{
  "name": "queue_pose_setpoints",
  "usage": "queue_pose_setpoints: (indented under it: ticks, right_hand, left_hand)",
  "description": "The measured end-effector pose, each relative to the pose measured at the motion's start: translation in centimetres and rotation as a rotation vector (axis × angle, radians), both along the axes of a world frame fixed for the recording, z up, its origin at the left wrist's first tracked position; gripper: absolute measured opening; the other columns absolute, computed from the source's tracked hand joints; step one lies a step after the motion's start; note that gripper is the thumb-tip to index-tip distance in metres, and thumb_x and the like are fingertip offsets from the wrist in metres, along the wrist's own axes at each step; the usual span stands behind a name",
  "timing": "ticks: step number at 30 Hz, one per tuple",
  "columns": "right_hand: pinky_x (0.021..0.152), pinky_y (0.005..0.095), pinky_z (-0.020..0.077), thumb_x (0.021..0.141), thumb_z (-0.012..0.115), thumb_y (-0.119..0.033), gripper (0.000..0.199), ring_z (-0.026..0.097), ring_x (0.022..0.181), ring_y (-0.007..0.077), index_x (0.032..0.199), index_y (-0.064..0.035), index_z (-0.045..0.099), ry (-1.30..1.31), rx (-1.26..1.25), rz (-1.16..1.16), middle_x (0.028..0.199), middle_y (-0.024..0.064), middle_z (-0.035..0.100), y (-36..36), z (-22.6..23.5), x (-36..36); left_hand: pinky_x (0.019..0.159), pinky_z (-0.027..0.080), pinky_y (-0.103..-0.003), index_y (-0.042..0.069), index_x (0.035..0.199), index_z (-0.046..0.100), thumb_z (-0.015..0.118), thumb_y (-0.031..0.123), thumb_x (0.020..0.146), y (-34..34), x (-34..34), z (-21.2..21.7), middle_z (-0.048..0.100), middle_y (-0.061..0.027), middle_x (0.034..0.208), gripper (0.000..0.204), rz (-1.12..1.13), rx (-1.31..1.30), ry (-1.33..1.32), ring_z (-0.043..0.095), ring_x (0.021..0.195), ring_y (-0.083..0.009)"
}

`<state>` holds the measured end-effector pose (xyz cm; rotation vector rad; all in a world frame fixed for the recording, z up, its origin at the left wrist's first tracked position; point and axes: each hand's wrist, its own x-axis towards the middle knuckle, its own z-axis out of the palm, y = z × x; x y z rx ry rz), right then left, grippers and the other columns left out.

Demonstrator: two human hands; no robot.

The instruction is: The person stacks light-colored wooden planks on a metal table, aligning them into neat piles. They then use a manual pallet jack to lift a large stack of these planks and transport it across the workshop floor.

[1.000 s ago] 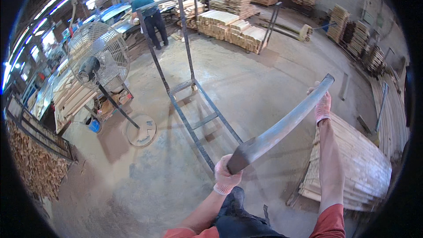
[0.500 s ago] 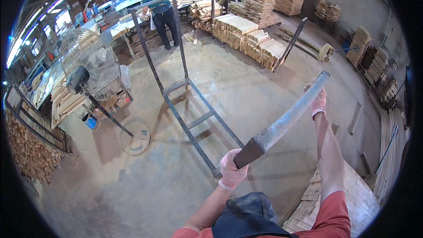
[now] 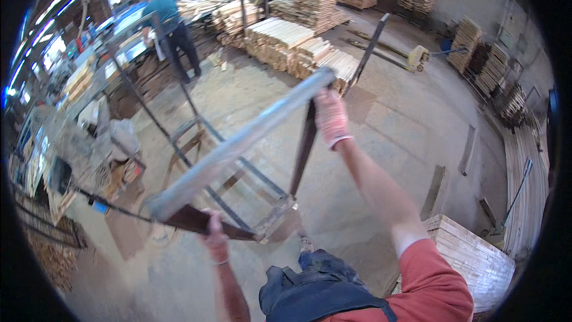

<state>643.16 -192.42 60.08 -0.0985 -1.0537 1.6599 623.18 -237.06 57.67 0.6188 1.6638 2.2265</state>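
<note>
Both my hands, in pinkish knit gloves, are on the near U-shaped end of a dark metal frame cart (image 3: pixel 244 137). Below the left end of its worn grey top bar, my left hand (image 3: pixel 215 237) is closed on one post. My right hand (image 3: pixel 331 113) grips the other post, just under the bar's far right end. Both posts run down to the near end of the ladder-like base (image 3: pixel 277 217). At the cart's far end stands another upright frame (image 3: pixel 140 92). Parts of my fingers are hidden behind the posts.
A person (image 3: pixel 170 27) in a green shirt stands beyond the cart. Stacked wood strips (image 3: pixel 286 42) lie behind it, with a yellow pallet jack (image 3: pixel 417 56) to the right. A blurred fan (image 3: pixel 65 143) stands left. A pale wood stack (image 3: pixel 471 256) is close on my right.
The held bar has swung left and now lies across the cart base. Both hands have moved left with it, and my view has turned right.
</note>
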Motion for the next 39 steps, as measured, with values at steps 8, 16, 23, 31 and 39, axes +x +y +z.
queue_pose_setpoints:
  ticks: [8, 16, 23, 31, 39]
  right_hand:
    - [0.093, 0.0493, 0.0543, 0.106, 0.058, -0.029, 0.036, 0.068, 0.107, 0.0465, 0.127, -0.0017, 0.067, -0.785, 0.456, -0.530, 0.114, 0.0272, 0.071, -2.2, 11.8, -9.9]
    - [0.091, 0.0505, 0.0569, 0.103, 0.062, -0.022, 0.042, 0.070, 0.106, 0.0441, 0.141, -0.0047, 0.057, -0.667, 0.603, -0.268, 0.120, 0.0245, 0.071, 5.1, 8.0, -20.2]
    - [0.079, 0.0506, 0.0572, 0.096, 0.068, -0.018, 0.057, 0.071, 0.096, 0.0423, 0.149, -0.0056, 0.049, -0.692, 0.695, -0.008, 0.109, 0.0239, 0.071, 10.0, 8.0, -26.4]
    - [0.093, 0.0518, 0.0545, 0.086, 0.078, -0.029, 0.088, 0.067, 0.110, 0.0489, 0.160, -0.0063, 0.036, -0.600, 0.800, 0.504, 0.113, 0.0283, 0.070, 19.0, 6.9, -26.6]
    - [0.117, 0.0430, 0.0440, 0.098, 0.062, -0.053, 0.083, 0.055, 0.142, 0.0369, 0.162, -0.0044, 0.042, -1.473, 0.366, 0.764, 0.154, 0.0220, 0.057, 50.9, -13.1, -5.4]
  left_hand:
    - [0.084, 0.053, -0.032, 0.008, 0.110, 0.068, 0.076, 0.034, 0.102, 3.5, -15.4, -3.3, 0.066, -0.0018, 0.098, 0.028, 0.163, -0.154, -0.048, 0.064, 0.089, -0.0150]
    - [0.108, 0.045, -0.038, -0.003, 0.140, 0.061, 0.069, 0.078, 0.089, 9.7, -21.6, -0.2, 0.063, -0.0118, 0.134, 0.096, 0.437, -0.469, -0.153, 0.059, 0.117, -0.0244]
    - [0.107, 0.051, -0.043, -0.008, 0.149, 0.053, 0.066, 0.067, 0.096, 20.1, -24.1, 0.7, 0.060, -0.0181, 0.146, 0.093, 0.802, -0.721, -0.175, 0.063, 0.126, -0.0297]
    - [0.109, 0.047, -0.042, -0.008, 0.142, 0.055, 0.063, 0.017, 0.101, 35.6, -26.3, -19.1, 0.059, -0.0186, 0.142, 0.049, 0.442, -0.752, 0.411, 0.058, 0.125, -0.0292]
    - [0.096, 0.054, -0.043, 0.004, 0.132, 0.069, 0.073, 0.040, 0.099, 51.1, -15.2, -9.2, 0.071, -0.0159, 0.124, 0.049, 0.830, -0.618, 0.084, 0.068, 0.105, -0.0296]
